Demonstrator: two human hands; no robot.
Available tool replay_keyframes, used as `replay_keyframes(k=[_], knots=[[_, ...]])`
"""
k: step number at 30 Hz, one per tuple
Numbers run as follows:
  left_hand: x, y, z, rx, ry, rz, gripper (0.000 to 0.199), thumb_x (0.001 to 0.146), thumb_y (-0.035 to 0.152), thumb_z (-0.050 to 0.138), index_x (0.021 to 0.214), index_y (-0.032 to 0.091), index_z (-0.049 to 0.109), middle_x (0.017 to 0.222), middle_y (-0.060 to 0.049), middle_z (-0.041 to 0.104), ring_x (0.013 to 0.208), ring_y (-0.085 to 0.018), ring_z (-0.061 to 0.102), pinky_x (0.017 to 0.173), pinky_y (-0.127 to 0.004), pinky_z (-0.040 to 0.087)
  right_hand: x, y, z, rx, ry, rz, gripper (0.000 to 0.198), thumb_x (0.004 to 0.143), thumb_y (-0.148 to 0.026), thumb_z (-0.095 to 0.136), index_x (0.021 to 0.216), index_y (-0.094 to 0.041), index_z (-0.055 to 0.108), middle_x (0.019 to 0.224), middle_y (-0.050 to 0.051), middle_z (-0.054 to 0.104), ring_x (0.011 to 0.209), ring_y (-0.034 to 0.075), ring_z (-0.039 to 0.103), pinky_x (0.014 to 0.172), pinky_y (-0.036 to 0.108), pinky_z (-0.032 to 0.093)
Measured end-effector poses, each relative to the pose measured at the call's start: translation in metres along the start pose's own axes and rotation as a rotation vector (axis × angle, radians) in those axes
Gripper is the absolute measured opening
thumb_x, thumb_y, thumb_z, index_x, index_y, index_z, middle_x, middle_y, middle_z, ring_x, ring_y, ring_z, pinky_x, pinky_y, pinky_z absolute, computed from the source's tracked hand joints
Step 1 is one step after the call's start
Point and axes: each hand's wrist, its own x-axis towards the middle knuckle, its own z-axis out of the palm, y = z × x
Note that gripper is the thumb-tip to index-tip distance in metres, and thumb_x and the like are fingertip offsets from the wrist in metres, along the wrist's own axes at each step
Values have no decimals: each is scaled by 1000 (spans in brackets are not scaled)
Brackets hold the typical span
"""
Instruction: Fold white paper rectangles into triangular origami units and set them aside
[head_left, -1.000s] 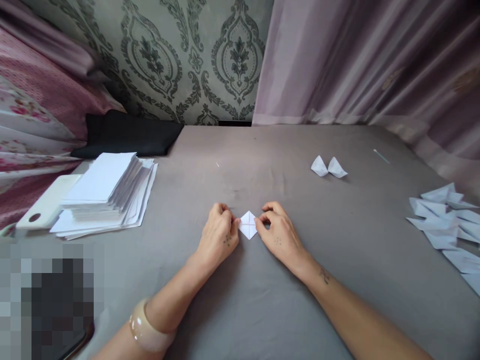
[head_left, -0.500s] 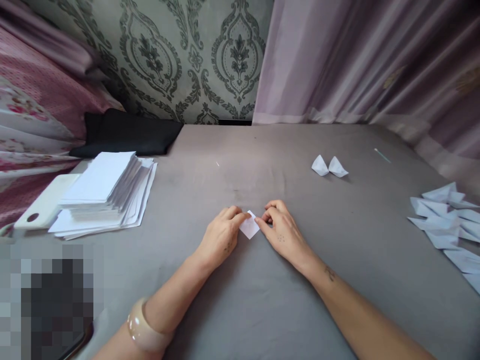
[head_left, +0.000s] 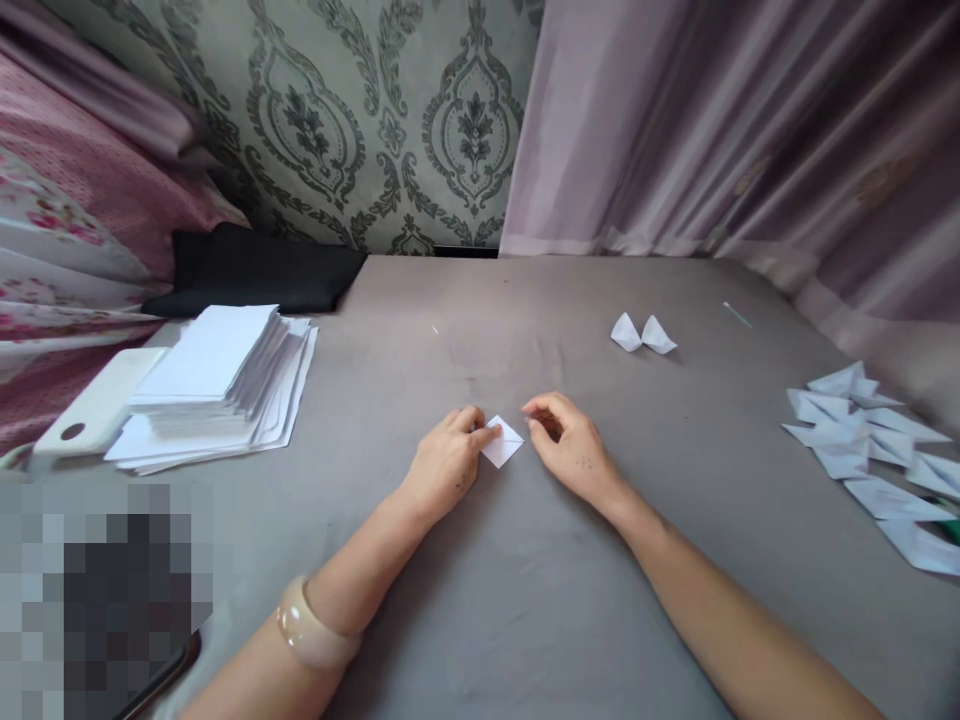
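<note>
A small folded square of white paper (head_left: 504,450) lies on the grey cloth in front of me, turned so a corner points at me. My left hand (head_left: 451,450) grips its left side, thumb on top and the other fingers curled at the edge. Just right of the paper is my right hand (head_left: 566,440), apart from it, with thumb and forefinger curved and a gap between them; nothing shows in it. Two small folded paper pieces (head_left: 643,334) stand farther back on the right.
A stack of white paper (head_left: 210,360) sits on the left beside a white board with a hole (head_left: 97,400). Black folded cloth (head_left: 262,270) lies behind it. Several folded paper shapes (head_left: 847,440) spread at the right. A thin stick (head_left: 737,315) lies at the back right.
My right hand has come off the paper's right edge and moved slightly right, its fingers parting. The left hand keeps hold of the paper. The view has turned slightly right.
</note>
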Motion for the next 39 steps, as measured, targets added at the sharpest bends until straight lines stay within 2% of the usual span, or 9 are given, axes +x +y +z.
replay_keyframes(k=[3,6,11,14,18,23,29,35,39], knots=[[0,0,-1,-17,5,10,44,87,5,34,115,23,62,104,-8,57,89,-18,52,79,-29,45,-8,-15,9,-43,-30,-166,23,83,-8,39,95,-20,55,97,6,58,93,16,57,84,30,46],[1,-3,2,-47,38,-21,42,88,7,34,111,26,64,102,-6,59,86,-19,50,80,-31,42,-14,-23,14,-141,-111,-191,28,84,-4,35,101,-19,53,101,8,56,97,18,56,87,32,46],[2,-7,9,-107,155,-342,30,86,26,50,115,20,58,105,-10,56,95,-25,47,83,-38,38,-21,-27,16,-356,-194,-218,33,86,-7,34,113,-16,51,110,12,54,102,22,54,90,37,45],[2,-5,9,-172,165,-452,30,82,30,57,110,20,58,106,-10,55,100,-26,47,86,-38,37,-25,-32,18,-481,-227,-292,37,88,-12,37,123,-16,50,114,13,53,105,25,51,92,40,45],[3,-8,7,-250,184,-508,27,79,29,60,104,20,61,101,-9,56,98,-25,48,87,-38,37,-29,-37,21,-608,-272,-343,41,90,-17,38,130,-12,47,115,15,53,104,27,50,90,42,46],[0,-15,4,-345,249,-533,23,81,13,49,97,16,66,92,-8,59,91,-20,52,87,-32,39,-28,-46,23,-716,-293,-334,39,91,-19,39,127,-11,50,110,16,55,99,27,50,85,40,48],[-5,-5,0,-279,192,-526,15,78,33,61,84,22,70,94,-8,59,94,-25,49,89,-39,36,-25,-47,18,-669,-303,-312,37,90,-18,39,125,-16,52,112,13,54,99,24,51,87,39,48],[-1,-3,-2,-307,167,-591,13,74,31,63,76,21,71,94,-9,59,98,-28,48,87,-40,36,-24,-41,6,-498,-332,-346,34,89,-13,38,118,-18,55,114,12,53,104,22,51,93,39,45],[-1,-4,1,-310,186,-575,13,74,30,63,74,20,71,92,-9,59,96,-28,49,86,-41,37,-24,-44,6,-524,-328,-357,31,88,-12,38,112,-17,57,110,12,54,100,23,51,90,40,46]])
